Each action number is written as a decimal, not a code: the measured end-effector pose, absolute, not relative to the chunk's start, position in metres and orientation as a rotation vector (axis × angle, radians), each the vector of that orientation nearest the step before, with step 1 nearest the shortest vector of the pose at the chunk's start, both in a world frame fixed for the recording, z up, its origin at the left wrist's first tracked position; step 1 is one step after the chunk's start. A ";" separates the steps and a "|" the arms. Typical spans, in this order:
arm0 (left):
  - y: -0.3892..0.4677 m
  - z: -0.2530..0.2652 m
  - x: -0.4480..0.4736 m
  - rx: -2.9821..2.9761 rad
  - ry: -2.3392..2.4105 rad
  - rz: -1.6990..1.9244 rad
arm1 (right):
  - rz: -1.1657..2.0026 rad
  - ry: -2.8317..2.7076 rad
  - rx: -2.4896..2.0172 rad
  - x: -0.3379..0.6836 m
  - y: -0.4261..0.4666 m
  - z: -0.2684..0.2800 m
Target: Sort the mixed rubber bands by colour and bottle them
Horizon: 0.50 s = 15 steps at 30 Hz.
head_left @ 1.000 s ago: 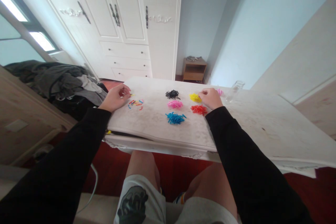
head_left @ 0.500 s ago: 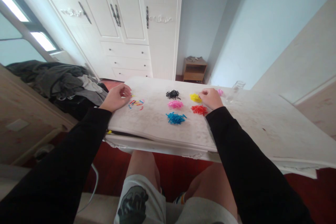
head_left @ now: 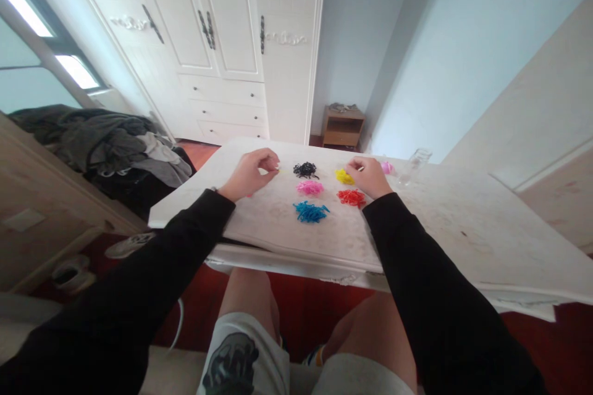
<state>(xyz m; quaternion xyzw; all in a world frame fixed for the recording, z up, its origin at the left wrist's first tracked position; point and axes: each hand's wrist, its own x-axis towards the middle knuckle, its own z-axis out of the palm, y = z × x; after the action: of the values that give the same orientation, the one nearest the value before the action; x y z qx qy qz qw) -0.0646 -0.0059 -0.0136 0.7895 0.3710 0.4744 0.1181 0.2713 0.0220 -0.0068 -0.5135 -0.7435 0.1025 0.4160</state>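
Piles of small coloured pieces sit on a white table point(head_left: 445, 228): a black pile point(head_left: 305, 170) at the far side, a pink pile point(head_left: 310, 187) just nearer, and a blue pile point(head_left: 311, 212) nearest the person. To the right of these lie a yellow pile point(head_left: 343, 176) and, nearer, a red pile point(head_left: 351, 198). The left hand point(head_left: 250, 174) is over the table to the left of the black pile, its thumb and forefinger curled to a narrow gap; a tiny yellowish speck shows by the tips, but I cannot tell whether they grip it. The right hand point(head_left: 369, 176) is at the right edge of the yellow pile, fingers bent and tips close together; whether they pinch a piece I cannot tell. Beyond its wrist are another pink heap point(head_left: 387, 168) and a clear glass container point(head_left: 414, 166).
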 end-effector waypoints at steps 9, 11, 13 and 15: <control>0.030 -0.009 0.031 2.614 0.663 1.432 | 0.561 -1.950 -1.084 0.261 0.014 -0.005; 0.030 -0.012 0.038 2.615 0.654 1.435 | 0.578 -1.978 -1.060 0.257 0.011 -0.004; 0.027 -0.016 0.040 2.591 0.674 1.414 | 0.570 -2.011 -1.044 0.253 0.009 -0.003; 0.025 -0.018 0.039 2.565 0.679 1.387 | 0.562 -2.026 -1.043 0.252 0.008 -0.002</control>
<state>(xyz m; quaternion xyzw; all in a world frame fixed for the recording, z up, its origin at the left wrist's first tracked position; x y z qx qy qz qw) 0.0388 0.0250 -0.0185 0.8543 0.2263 0.4621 0.0735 0.2524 0.0085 -0.0017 -0.4099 -0.7959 0.2207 0.3870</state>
